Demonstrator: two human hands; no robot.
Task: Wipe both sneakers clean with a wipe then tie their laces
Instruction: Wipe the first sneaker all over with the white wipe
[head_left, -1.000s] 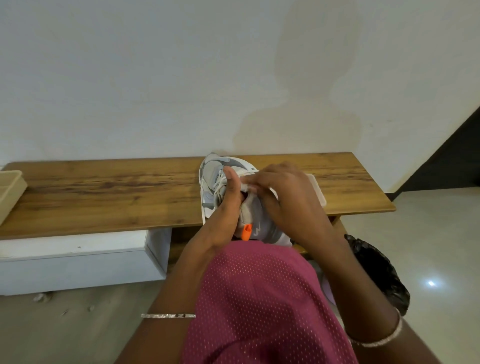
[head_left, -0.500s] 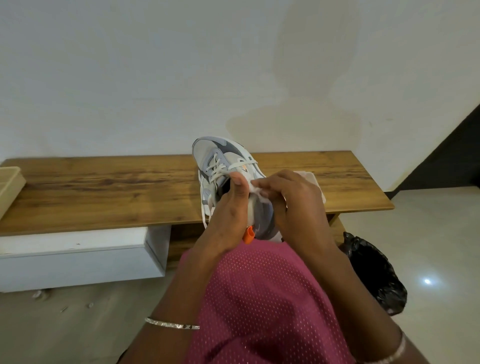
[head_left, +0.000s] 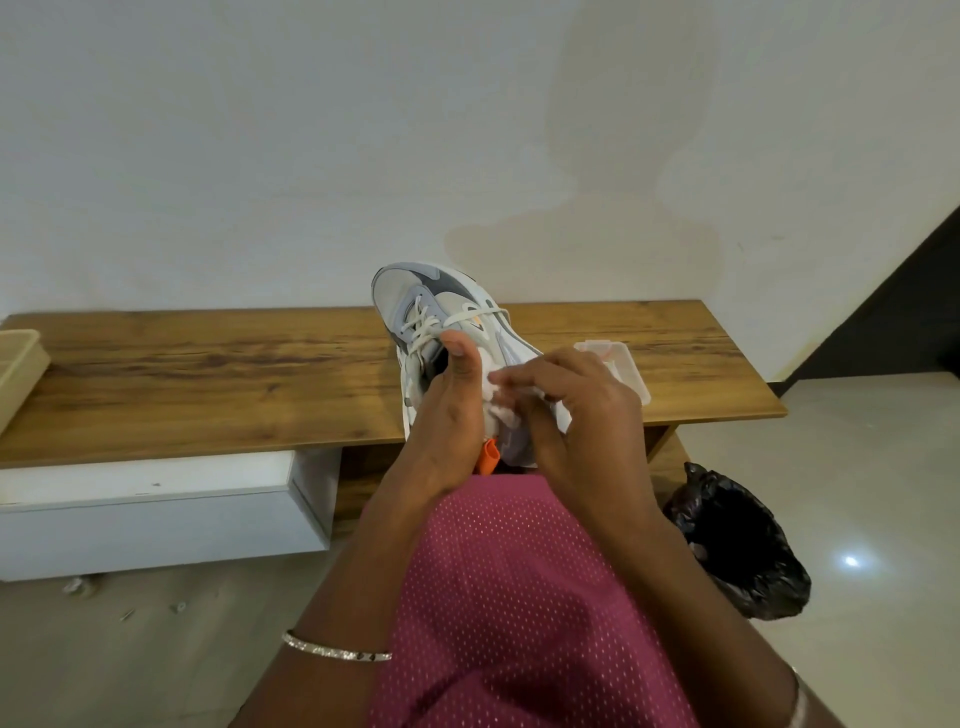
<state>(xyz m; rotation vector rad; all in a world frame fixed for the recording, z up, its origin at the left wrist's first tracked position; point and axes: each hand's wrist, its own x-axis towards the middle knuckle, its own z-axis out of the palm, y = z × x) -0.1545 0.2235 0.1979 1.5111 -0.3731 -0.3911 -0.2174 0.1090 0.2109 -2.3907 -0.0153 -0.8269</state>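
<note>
A grey and white sneaker (head_left: 436, 301) with white laces and an orange heel tab is held up above the front of the wooden bench (head_left: 208, 379), toe pointing away and upward. My left hand (head_left: 441, 415) grips its heel and collar, thumb at the opening. My right hand (head_left: 566, 410) holds a crumpled white wipe (head_left: 498, 400) against the sneaker's right side near the collar. Only one sneaker is in view.
A clear plastic wipe container (head_left: 618, 364) lies on the bench just right of my hands. A beige tray (head_left: 21, 369) sits at the bench's left end. A black bin bag (head_left: 737, 540) stands on the floor at right; a white drawer unit (head_left: 156, 514) sits under the bench.
The sneaker has been lifted and tilted so its toe rises above the bench's back edge. My right hand slid from over the shoe's top to its right side with the wipe.
</note>
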